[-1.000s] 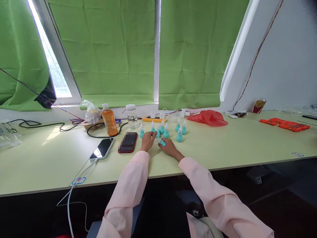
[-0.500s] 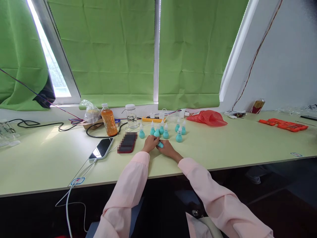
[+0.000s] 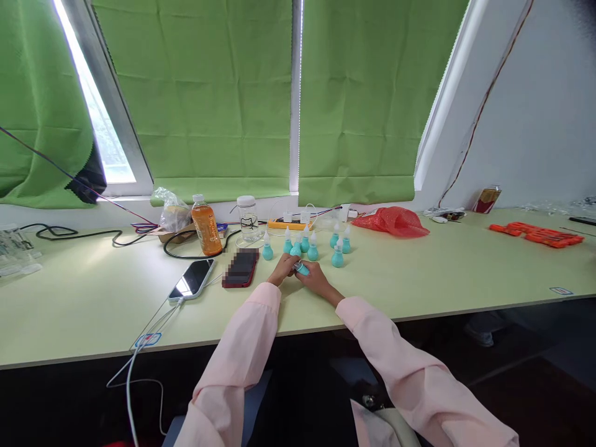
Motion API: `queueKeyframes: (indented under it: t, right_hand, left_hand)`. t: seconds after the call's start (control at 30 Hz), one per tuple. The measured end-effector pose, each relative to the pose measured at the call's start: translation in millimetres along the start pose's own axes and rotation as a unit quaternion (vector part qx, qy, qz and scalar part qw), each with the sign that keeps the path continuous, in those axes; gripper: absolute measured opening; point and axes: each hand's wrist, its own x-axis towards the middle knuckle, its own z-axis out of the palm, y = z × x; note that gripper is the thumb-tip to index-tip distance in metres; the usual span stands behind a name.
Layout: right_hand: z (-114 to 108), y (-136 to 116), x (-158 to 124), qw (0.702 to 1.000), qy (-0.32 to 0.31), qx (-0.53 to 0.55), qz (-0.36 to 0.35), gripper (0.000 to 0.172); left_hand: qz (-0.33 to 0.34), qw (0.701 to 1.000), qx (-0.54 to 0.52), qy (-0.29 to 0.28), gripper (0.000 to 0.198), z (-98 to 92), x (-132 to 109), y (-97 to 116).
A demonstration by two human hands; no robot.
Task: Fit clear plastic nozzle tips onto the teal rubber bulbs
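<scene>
Both my hands meet over the pale green table (image 3: 419,273), in pink sleeves. My right hand (image 3: 315,277) is closed around a small teal bulb bottle (image 3: 303,269) lying on its side. My left hand (image 3: 283,269) pinches at the clear tip end of that same bottle. Just beyond the hands stand several more teal bulb bottles (image 3: 313,249) with clear pointed caps, upright in a loose group.
A red phone (image 3: 240,268) and a white phone (image 3: 192,279) on a cable lie left of my hands. An orange drink bottle (image 3: 205,226), a clear jar (image 3: 248,218), a power strip (image 3: 288,222) and a red plastic bag (image 3: 395,221) stand behind. Orange parts (image 3: 535,233) lie far right.
My left hand pulled back from the standing bottles and came in to the bottle in my right hand. Both hands now hold it together.
</scene>
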Motion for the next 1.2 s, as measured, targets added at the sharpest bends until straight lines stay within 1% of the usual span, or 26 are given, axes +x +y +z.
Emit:
queueKeyframes:
  t: [0.17,0.27,0.37,0.47,0.63,0.7,0.77,0.87,0.93,1.0,1.13,1.2]
  right_hand:
    - [-4,5,4,0.996,0.078,0.013,0.036,0.02]
    - [-5,11,7,0.992,0.11,0.016,0.063,0.018]
    - [-7,19,9,0.989,0.122,0.019,0.081,0.014]
    - [-9,26,11,0.987,0.132,0.013,0.093,0.017]
    - [-10,36,13,0.986,0.132,-0.004,0.102,0.024]
    - [-9,38,12,0.987,0.126,-0.01,0.099,0.026]
    - [-8,39,12,0.988,0.123,-0.016,0.097,0.026]
    - [-8,39,12,0.988,0.122,-0.026,0.095,0.024]
    - [-7,39,12,0.988,0.123,-0.033,0.092,0.023]
    - [-7,39,12,0.987,0.126,-0.041,0.091,0.023]
    - [-6,40,12,0.985,0.136,-0.057,0.092,0.025]
    - [-6,41,12,0.984,0.141,-0.064,0.09,0.027]
  left_hand:
    - [0.003,0.996,0.048,0.079,0.026,-10.9,5,-3]
    - [0.012,0.986,0.101,0.129,0.036,-10.5,2,-3]
    - [0.023,0.974,0.161,0.158,0.04,-8.5,-2,-2]
    - [0.027,0.965,0.212,0.152,0.035,-8.2,-3,-3]
    - [0.038,0.957,0.273,0.092,0.028,-7.6,-4,-5]
    - [0.039,0.953,0.289,0.078,0.027,-7.1,-5,-6]
    - [0.039,0.95,0.302,0.076,0.027,-6.4,-6,-6]
    - [0.041,0.944,0.316,0.087,0.028,-5.2,-6,-6]
    - [0.044,0.939,0.323,0.107,0.027,-5.2,-7,-4]
    - [0.047,0.932,0.331,0.142,0.026,-7.1,-7,-1]
    - [0.049,0.901,0.351,0.25,0.031,-17.3,-10,8]
    - [0.049,0.883,0.363,0.293,0.034,-22.3,-12,10]
